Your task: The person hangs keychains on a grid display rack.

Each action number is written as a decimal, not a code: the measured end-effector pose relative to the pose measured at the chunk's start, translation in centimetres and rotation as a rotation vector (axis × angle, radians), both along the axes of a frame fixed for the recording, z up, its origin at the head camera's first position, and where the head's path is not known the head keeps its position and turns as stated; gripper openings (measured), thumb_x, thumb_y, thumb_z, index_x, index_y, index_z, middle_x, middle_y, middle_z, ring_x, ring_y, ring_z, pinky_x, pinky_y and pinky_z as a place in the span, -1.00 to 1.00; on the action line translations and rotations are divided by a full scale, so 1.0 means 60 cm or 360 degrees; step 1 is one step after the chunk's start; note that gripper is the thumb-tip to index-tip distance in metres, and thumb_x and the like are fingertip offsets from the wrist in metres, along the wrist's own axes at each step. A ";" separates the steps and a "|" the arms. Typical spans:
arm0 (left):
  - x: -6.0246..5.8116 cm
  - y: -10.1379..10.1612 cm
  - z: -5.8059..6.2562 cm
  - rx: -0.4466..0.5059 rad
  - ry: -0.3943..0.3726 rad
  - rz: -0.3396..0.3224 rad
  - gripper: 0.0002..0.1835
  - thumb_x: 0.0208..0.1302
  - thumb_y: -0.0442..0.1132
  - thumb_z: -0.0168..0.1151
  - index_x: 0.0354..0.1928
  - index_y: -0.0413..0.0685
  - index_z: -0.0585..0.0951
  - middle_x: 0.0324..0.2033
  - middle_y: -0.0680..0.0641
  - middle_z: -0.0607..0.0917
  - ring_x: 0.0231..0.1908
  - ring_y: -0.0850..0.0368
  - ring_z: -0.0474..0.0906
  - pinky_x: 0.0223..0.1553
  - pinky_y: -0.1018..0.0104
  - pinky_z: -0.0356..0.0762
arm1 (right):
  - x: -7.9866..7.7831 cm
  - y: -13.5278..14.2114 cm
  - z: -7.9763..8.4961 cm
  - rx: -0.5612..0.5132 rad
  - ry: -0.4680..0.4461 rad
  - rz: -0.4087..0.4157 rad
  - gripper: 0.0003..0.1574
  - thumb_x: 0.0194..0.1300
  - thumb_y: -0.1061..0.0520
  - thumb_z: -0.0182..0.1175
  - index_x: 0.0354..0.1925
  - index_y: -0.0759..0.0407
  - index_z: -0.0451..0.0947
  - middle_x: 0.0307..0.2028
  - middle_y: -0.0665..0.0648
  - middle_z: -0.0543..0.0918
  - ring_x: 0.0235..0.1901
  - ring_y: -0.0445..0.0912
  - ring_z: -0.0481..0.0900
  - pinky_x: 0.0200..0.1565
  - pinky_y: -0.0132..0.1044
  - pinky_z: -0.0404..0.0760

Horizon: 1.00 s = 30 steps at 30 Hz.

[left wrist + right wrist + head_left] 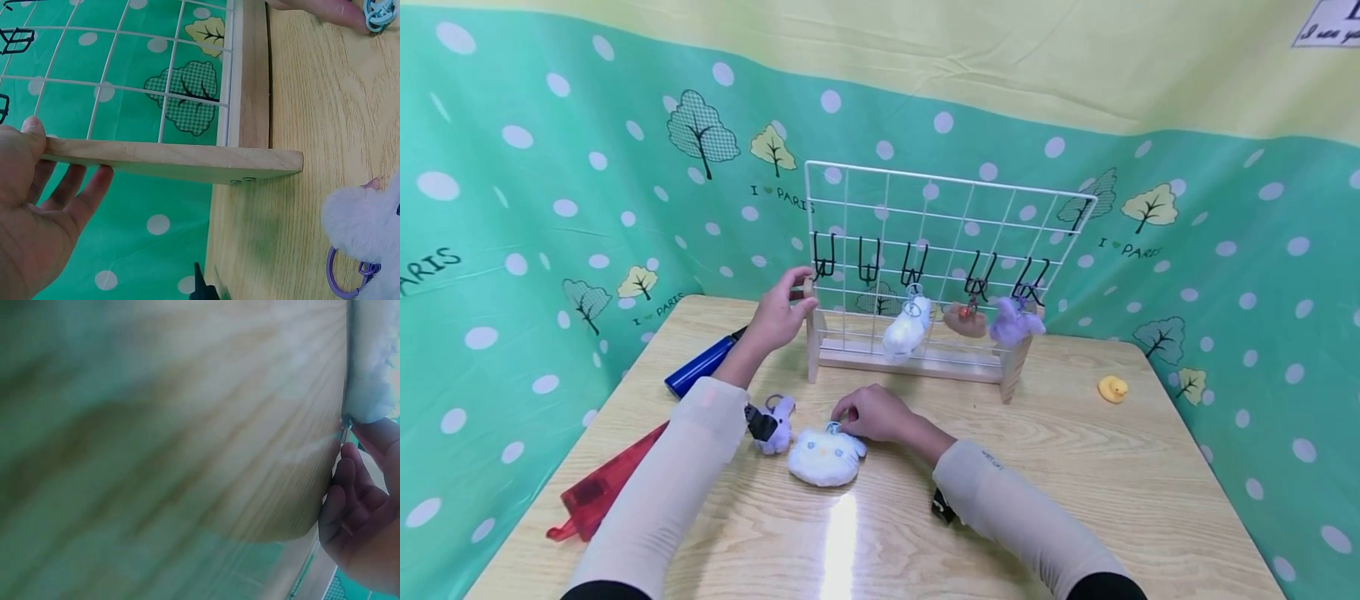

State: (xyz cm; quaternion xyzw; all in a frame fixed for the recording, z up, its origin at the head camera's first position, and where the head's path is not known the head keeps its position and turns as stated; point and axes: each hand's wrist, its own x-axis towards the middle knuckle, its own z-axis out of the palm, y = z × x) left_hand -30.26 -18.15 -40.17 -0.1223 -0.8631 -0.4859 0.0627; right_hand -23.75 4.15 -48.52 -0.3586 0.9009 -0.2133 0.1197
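Note:
My left hand (781,315) grips the upper end of the wooden side post (169,156) of a white wire grid rack (951,179), thumb on one face and fingers on the other. Low on the table, my right hand (880,414) pinches the light-blue ring of a white plush cat-face keychain (823,461), which lies face up. Beside it, partly behind my left wrist strap, is a lilac plush keychain (781,427) with a purple ring. From black hooks on the rack hang a white plush (906,331), a brown plush (962,322) and a purple plush (1015,323).
Left of the rack lies a blue cylindrical object (702,367). A red translucent object (597,496) is partly covered by my left sleeve. At the table's right stands a small yellow duck (1112,389). Two hooks (868,260) at the rack's left carry nothing. A green dotted curtain (625,183) encloses the table.

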 end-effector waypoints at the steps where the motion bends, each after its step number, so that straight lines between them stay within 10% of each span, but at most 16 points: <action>1: 0.000 0.000 0.000 -0.0003 0.0005 0.0000 -0.45 0.55 -0.21 0.11 0.49 0.07 0.25 0.35 -0.27 0.47 0.35 -0.27 0.45 0.24 -0.14 0.61 | 0.000 0.001 0.000 0.0001 0.0011 0.0004 -0.89 0.29 0.06 0.42 -0.19 -0.10 0.79 -0.58 -0.21 0.58 -0.56 -0.39 0.44 -0.47 -0.56 0.41; 30: 0.000 0.001 0.001 -0.0019 -0.0020 0.0014 -0.43 0.54 -0.20 0.11 0.50 0.07 0.23 0.37 -0.26 0.45 0.36 -0.27 0.43 0.24 -0.17 0.60 | 0.003 0.066 0.040 -0.0270 -0.0225 -0.0163 -0.96 0.34 0.18 0.32 -0.26 0.06 0.61 -0.42 -0.09 0.66 -0.44 -0.28 0.56 -0.38 -0.45 0.61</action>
